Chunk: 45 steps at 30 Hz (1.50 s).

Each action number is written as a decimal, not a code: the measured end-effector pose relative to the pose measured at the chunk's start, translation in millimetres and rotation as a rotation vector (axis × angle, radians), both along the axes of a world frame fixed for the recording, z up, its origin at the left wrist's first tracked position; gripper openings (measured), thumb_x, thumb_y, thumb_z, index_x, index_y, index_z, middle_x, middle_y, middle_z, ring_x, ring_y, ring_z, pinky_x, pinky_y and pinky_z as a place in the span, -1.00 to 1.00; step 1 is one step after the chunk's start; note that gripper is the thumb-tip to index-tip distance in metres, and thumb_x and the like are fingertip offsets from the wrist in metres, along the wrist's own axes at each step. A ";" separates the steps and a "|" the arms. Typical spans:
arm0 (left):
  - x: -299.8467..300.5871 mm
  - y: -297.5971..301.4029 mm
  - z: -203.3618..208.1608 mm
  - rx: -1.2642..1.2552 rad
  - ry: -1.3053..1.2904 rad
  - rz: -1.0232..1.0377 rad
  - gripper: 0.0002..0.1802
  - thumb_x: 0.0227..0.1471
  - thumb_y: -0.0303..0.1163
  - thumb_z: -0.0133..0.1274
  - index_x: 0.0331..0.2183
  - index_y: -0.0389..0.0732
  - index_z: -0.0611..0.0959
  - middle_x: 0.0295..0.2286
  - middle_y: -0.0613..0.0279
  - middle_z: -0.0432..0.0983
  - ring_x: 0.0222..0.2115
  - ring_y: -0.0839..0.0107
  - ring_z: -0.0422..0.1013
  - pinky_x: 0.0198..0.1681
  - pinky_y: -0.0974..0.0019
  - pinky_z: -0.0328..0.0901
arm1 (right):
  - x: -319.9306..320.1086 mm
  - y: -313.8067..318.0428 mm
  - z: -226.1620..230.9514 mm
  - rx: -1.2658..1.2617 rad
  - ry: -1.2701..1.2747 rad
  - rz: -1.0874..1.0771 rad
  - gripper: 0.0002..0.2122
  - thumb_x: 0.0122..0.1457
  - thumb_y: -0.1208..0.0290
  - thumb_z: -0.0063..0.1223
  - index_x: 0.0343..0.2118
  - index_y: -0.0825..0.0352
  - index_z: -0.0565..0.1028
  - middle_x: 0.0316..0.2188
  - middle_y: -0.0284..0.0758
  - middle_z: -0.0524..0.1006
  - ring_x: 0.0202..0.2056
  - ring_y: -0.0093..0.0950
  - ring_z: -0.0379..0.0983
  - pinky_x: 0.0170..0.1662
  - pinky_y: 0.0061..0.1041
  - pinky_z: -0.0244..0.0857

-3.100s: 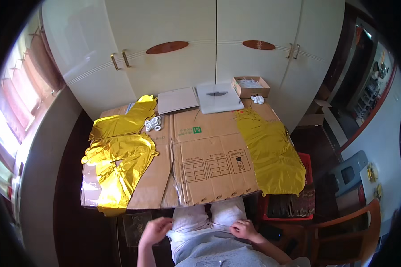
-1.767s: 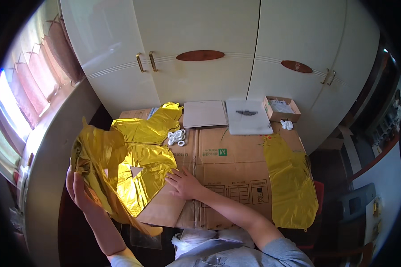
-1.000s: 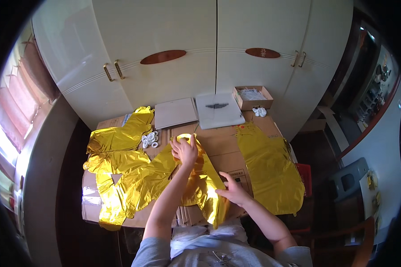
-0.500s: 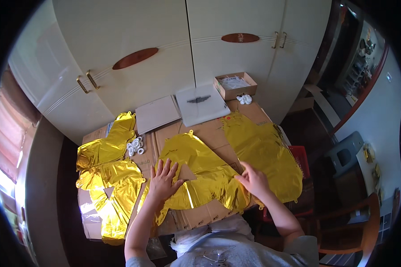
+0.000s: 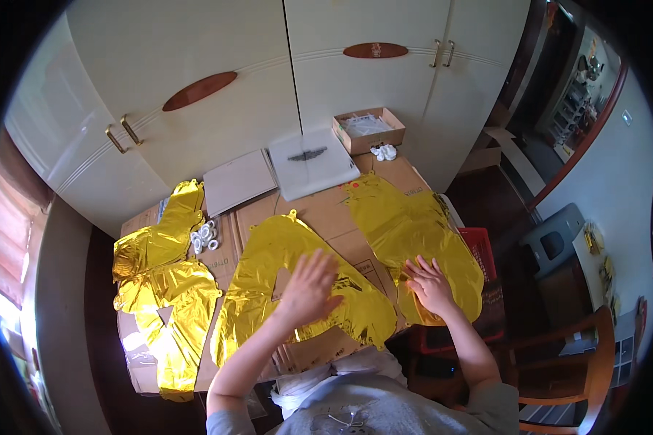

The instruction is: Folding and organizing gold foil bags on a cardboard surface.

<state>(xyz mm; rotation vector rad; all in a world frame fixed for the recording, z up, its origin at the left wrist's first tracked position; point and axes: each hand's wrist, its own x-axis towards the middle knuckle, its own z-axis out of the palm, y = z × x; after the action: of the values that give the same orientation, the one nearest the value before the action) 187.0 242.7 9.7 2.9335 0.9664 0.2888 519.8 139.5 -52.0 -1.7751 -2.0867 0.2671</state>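
— Where does your light come from?
— The window (image 5: 4, 312) at your left; it glares off the gold foil (image 5: 175, 357). Your left hand (image 5: 308, 290) looks slightly blurred, and black swallows your corners.

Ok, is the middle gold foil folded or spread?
Spread: the middle gold foil lies mostly flat across the cardboard, slightly wrinkled.

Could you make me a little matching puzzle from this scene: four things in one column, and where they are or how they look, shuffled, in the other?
Things
1. Left hand
2. Rings
3. Open box
4. Crate

Places and looks
A. Red, beyond the right edge of the cardboard
B. Over the middle gold foil shape
C. White, in a small heap
D. Light brown, by the cabinet doors

Pairs: 1-B; 2-C; 3-D; 4-A
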 end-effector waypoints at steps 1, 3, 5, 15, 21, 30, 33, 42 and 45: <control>17.1 -4.2 0.8 -0.021 -0.035 -0.078 -0.22 0.09 0.05 0.00 0.15 -0.32 0.33 0.17 -0.06 0.19 0.25 0.05 0.02 0.30 -0.05 -0.11 | -0.1 2.8 0.4 -0.021 0.079 -0.033 -0.64 0.27 0.16 -0.08 0.05 0.20 0.48 0.18 -0.33 0.36 0.27 -0.20 0.11 0.30 -0.03 -0.13; 51.3 -9.7 -13.0 -0.130 -0.196 -0.231 -0.36 0.07 -0.08 0.07 0.05 -0.33 0.43 0.10 -0.04 0.32 0.16 0.06 0.20 0.24 0.01 0.05 | 4.7 3.8 -3.7 -0.071 0.242 -0.121 -0.63 0.29 0.16 -0.11 0.03 0.27 0.49 0.16 -0.28 0.37 0.27 -0.24 0.12 0.32 -0.07 -0.16; 82.0 -17.8 -9.6 -0.143 -0.305 -0.304 -0.44 0.07 -0.14 0.07 0.01 -0.32 0.46 0.03 -0.04 0.39 0.07 0.06 0.30 0.17 0.04 0.15 | 14.9 1.8 -10.3 -0.127 0.413 -0.228 -0.62 0.32 0.16 -0.15 0.00 0.34 0.49 0.14 -0.24 0.40 0.28 -0.28 0.12 0.34 -0.11 -0.22; 146.5 -12.5 -16.3 -1.346 -0.573 0.204 -0.62 0.08 -0.14 0.13 -0.50 -0.30 0.61 -0.69 0.29 0.49 -0.72 0.56 0.36 -0.65 0.43 0.28 | 14.0 0.8 6.8 -0.108 0.391 -0.050 -0.64 0.34 0.19 -0.19 0.10 0.19 0.44 0.11 -0.26 0.42 0.28 -0.26 0.11 0.35 -0.06 -0.36; 144.1 -19.6 -23.2 -1.360 -0.662 0.248 -0.71 0.04 -0.29 0.19 -0.49 -0.34 0.56 -0.69 0.25 0.50 -0.74 0.58 0.37 -0.69 0.48 0.24 | 10.3 4.7 17.0 -0.066 0.373 -0.049 -0.64 0.26 0.20 -0.04 0.08 0.20 0.45 0.05 -0.21 0.47 0.24 -0.22 0.18 0.34 -0.02 -0.31; 133.7 -18.2 -11.9 -1.245 -0.560 0.294 -0.59 0.12 -0.19 0.13 -0.55 -0.36 0.52 -0.77 0.20 0.46 -0.83 0.50 0.35 -0.79 0.38 0.26 | 27.3 14.8 2.7 -0.085 0.748 -0.448 -0.82 0.21 0.36 0.08 -0.29 0.38 0.58 -0.34 -0.35 0.61 -0.20 -0.53 0.50 0.01 -0.44 0.29; 133.9 -18.1 -15.3 -1.251 -0.504 0.285 -0.56 0.12 -0.16 0.11 -0.56 -0.36 0.51 -0.77 0.18 0.46 -0.83 0.45 0.37 -0.78 0.35 0.27 | 95.3 33.9 -17.4 0.225 1.109 -0.466 -0.73 0.27 0.26 0.04 -0.21 0.43 0.53 -0.34 -0.43 0.56 -0.32 -0.66 0.45 -0.23 -0.64 0.32; 143.9 -1.8 -5.3 0.122 -0.516 -0.048 -0.79 -0.06 -0.31 0.12 -0.43 -0.22 0.50 -0.47 0.15 0.45 -0.36 0.18 0.43 -0.25 0.19 0.35 | 97.8 57.0 28.5 -0.108 1.051 -0.241 -0.72 0.30 0.21 0.01 -0.23 0.37 0.56 -0.41 -0.54 0.51 -0.37 -0.77 0.37 -0.32 -0.72 0.25; 173.0 7.0 -10.8 0.069 -0.406 -0.180 -0.85 -0.07 -0.38 0.02 -0.40 -0.24 0.53 -0.41 0.16 0.45 -0.28 0.22 0.41 -0.06 0.19 0.28 | 79.4 51.3 40.5 -0.068 1.064 -0.219 -0.73 0.29 0.25 0.01 -0.25 0.40 0.55 -0.43 -0.54 0.51 -0.38 -0.77 0.35 -0.33 -0.71 0.25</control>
<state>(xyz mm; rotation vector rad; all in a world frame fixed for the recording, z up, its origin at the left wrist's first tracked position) 359.9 249.7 -1.1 2.8228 0.6435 0.8783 599.2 190.8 -11.5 -1.3767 -1.1204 0.9674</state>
